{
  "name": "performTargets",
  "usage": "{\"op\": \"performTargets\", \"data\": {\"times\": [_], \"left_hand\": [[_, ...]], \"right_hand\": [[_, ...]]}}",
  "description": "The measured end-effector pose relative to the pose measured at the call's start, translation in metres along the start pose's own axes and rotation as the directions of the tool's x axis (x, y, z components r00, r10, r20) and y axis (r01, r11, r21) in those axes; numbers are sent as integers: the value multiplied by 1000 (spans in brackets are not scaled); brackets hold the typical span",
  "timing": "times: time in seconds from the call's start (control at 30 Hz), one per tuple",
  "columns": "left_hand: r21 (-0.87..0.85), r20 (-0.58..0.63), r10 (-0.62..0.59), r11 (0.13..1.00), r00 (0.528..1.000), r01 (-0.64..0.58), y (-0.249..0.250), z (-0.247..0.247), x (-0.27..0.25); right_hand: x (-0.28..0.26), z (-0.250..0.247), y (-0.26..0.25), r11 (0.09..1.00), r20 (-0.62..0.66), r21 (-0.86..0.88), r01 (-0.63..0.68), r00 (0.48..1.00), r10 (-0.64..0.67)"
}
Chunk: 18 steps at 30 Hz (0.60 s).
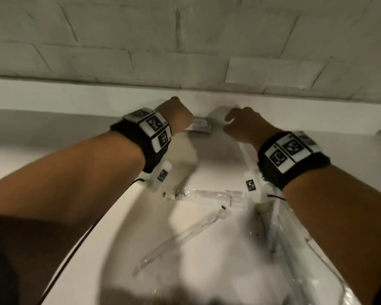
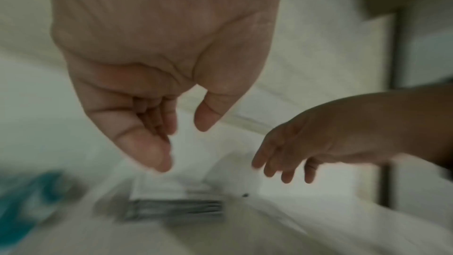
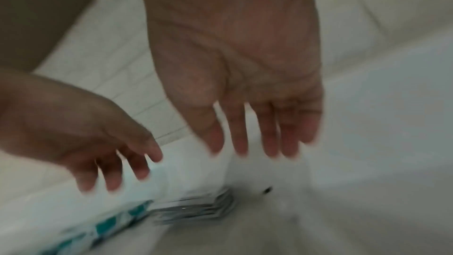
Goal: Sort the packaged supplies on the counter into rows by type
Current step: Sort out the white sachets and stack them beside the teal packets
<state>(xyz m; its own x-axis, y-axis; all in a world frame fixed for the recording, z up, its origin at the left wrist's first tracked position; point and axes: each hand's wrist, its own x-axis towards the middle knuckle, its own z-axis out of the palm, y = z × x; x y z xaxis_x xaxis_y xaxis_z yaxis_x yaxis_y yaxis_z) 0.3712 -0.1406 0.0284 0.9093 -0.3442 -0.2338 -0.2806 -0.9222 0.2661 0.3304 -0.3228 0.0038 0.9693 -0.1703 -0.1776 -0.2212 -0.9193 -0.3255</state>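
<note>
A small stack of flat grey-edged packets point(image 1: 198, 127) point(image 2: 176, 208) point(image 3: 196, 208) lies at the back of the white counter point(image 1: 218, 164). My left hand point(image 1: 176, 113) point(image 2: 181, 143) hovers just left of the stack, fingers loosely curled and holding nothing. On the stack's right, my right hand point(image 1: 242, 122) point(image 3: 257, 143) hangs with straight, spread fingers, also empty. A white package with teal print point(image 3: 110, 222) point(image 2: 24, 201) lies left of the stack. Long clear wrapped items point(image 1: 205, 194) point(image 1: 180, 236) lie nearer to me. The wrist views are blurred.
A low white ledge point(image 1: 75, 100) and a tiled wall point(image 1: 185, 40) close off the back of the counter. More clear plastic packages point(image 1: 279, 234) are heaped under my right forearm. The counter's front edge point(image 1: 92, 230) curves down to the left.
</note>
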Motion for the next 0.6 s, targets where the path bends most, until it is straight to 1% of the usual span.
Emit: {"op": "performTargets", "data": {"times": [0.03,0.07,0.1,0.13,0.2,0.27,0.3,0.37,0.4,0.43,0.47,0.53,0.57,0.6], "left_hand": [[39,-37,27,999,999,-26,10,3,-18],[98,-37,82,992,996,-78,16,8,-31],[137,-2,150,979,989,-149,23,18,-49],[163,81,192,966,978,-203,26,30,-66],[213,221,234,936,947,-281,30,54,-101],[242,266,229,924,937,-295,29,70,-126],[238,255,228,927,940,-289,26,76,-134],[234,259,217,932,941,-279,20,80,-153],[230,266,211,934,941,-274,14,80,-160],[225,262,212,935,942,-273,10,81,-172],[214,228,210,942,951,-259,5,80,-180],[195,116,224,950,968,-243,-1,81,-198],[192,68,238,950,969,-247,-2,81,-206],[188,45,258,947,965,-262,1,83,-216]], "right_hand": [[-13,-1,11,995,63,-104,-10,998,16],[-26,-3,21,982,127,-186,-22,991,47],[-43,-2,32,969,177,-247,-22,982,67],[-57,0,40,957,214,-289,-8,974,72],[-87,7,52,940,271,-331,87,963,6],[-112,14,59,936,308,-297,190,947,-94],[-122,17,62,940,328,-250,231,934,-143],[-149,19,72,965,371,-113,238,911,-181],[-159,19,76,975,370,-18,221,908,-199],[-174,20,80,975,343,61,212,913,-220],[-186,18,81,968,282,99,229,927,-248],[-218,12,79,965,173,30,261,950,-262],[-235,8,76,963,156,-23,267,953,-260],[-254,4,73,961,174,-59,271,950,-258]]}}
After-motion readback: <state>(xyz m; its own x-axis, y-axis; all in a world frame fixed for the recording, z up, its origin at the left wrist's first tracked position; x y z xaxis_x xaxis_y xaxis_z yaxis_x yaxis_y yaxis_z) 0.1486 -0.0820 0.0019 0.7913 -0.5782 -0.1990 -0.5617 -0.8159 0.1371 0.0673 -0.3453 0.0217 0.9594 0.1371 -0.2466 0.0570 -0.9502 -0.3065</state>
